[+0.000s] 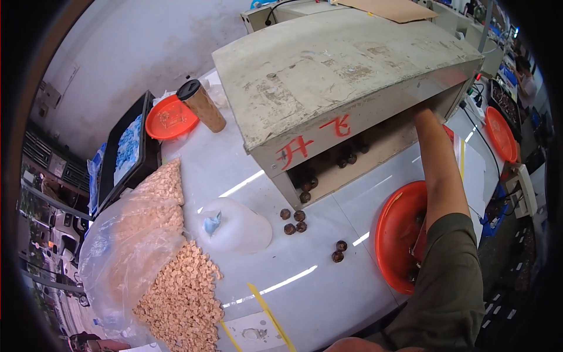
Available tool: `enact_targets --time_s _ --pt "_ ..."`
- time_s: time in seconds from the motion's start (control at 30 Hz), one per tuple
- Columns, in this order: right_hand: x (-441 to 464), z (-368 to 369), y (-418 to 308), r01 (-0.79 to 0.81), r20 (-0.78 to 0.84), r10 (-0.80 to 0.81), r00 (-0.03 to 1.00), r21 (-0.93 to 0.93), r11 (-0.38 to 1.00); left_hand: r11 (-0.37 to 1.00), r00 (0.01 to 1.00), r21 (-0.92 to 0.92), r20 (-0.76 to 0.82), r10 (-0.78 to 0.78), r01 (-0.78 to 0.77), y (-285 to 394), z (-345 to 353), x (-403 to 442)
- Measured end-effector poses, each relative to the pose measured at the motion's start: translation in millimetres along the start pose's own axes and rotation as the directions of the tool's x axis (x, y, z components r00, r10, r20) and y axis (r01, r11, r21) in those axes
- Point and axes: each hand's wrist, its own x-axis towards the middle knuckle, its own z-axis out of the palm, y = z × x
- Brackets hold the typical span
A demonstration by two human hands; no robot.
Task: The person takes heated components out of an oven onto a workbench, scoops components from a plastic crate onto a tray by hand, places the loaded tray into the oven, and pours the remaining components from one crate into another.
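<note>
Four dark round pieces [290,229] lie in a small group on the white table [305,287], just outside the open front of a worn metal box [352,64]. Two more dark pieces [337,256] rest nearby, touching or almost touching, between this group and the red basin [386,246]. Several others are inside the box, close to its front edge.

The person's right arm [443,170], with a dark green sleeve, passes above the basin, and the right hand [421,111] goes into the opening of the box. The fingers are hidden in the shade there, so I cannot tell if they are apart, together or closed on something. At the bottom edge some bare skin [353,345] is seen; whether it belongs to the left hand, and how those fingers are, I cannot tell.

On the left side of the table, many small tan pieces [182,293] spread out beside a clear plastic bag [111,252], which holds more of them. A whitish container [243,227] with something light blue on it is between the bag and the four pieces. Farther back, a brown tumbler [206,111] with a black lid stands near an orange-red plate [170,119].
</note>
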Motion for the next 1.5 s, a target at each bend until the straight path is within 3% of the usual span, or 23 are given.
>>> enact_targets --time_s 0.2,0.4,0.57,0.6,0.63,0.73,0.77,0.87,1.0,1.1,1.2,1.23,1.37,1.5 --pt "-28 -4 -74 0.194 -0.015 -0.193 0.981 0.095 0.976 1.000 1.000 0.006 0.000 -0.025 0.025 -6 -5 -3" --pt "-89 -12 -175 0.453 -0.058 -0.456 0.888 0.269 0.850 0.999 0.999 -0.019 -0.007 -0.045 0.045 -15 -5 -8" --pt "-112 -11 -244 0.556 -0.119 -0.551 0.826 0.332 0.762 0.991 0.991 0.017 -0.031 -0.132 0.133 -42 5 -31" --pt "-114 -13 -251 0.566 -0.125 -0.560 0.819 0.338 0.752 0.982 0.983 -0.032 -0.022 -0.184 0.184 -50 9 -36" --pt "-117 -15 -257 0.580 -0.130 -0.574 0.808 0.346 0.738 0.866 0.963 -0.438 -0.010 -0.270 0.239 -68 27 -41" --pt "-129 -31 -257 0.597 -0.099 -0.611 0.786 0.380 0.706 0.803 0.948 -0.540 -0.033 -0.318 0.251 -45 24 -34" --pt "-135 -40 -258 0.601 -0.082 -0.625 0.776 0.392 0.696 0.859 0.954 -0.417 0.089 -0.286 0.297 -52 15 -36" --pt "-159 -57 -269 0.646 -0.105 -0.665 0.739 0.390 0.656 0.898 0.971 -0.374 0.034 -0.238 0.233 -61 20 -39" --pt "-184 -41 -281 0.731 -0.361 -0.640 0.679 0.245 0.637 0.913 0.984 -0.371 0.013 -0.176 0.169 -73 21 -40" --pt "-210 -53 -274 0.640 -0.093 -0.651 0.753 0.328 0.694 0.916 0.987 -0.374 -0.013 -0.160 0.143 -71 20 -40" --pt "-244 -56 -260 0.404 0.215 -0.495 0.842 0.359 0.842 0.906 0.990 -0.411 -0.054 -0.134 0.100 -72 20 -40" --pt "-250 -59 -255 0.398 0.248 -0.474 0.845 0.300 0.867 0.904 0.989 -0.416 -0.061 -0.133 0.096 -71 20 -40" --pt "-306 -83 -239 0.445 0.032 -0.476 0.879 0.304 0.842 0.902 0.990 -0.425 -0.078 -0.116 0.072 -73 19 -39" --pt "-343 -81 -231 0.438 -0.058 -0.451 0.891 0.371 0.819 0.904 0.988 -0.417 -0.072 -0.134 0.092 -68 15 -38"
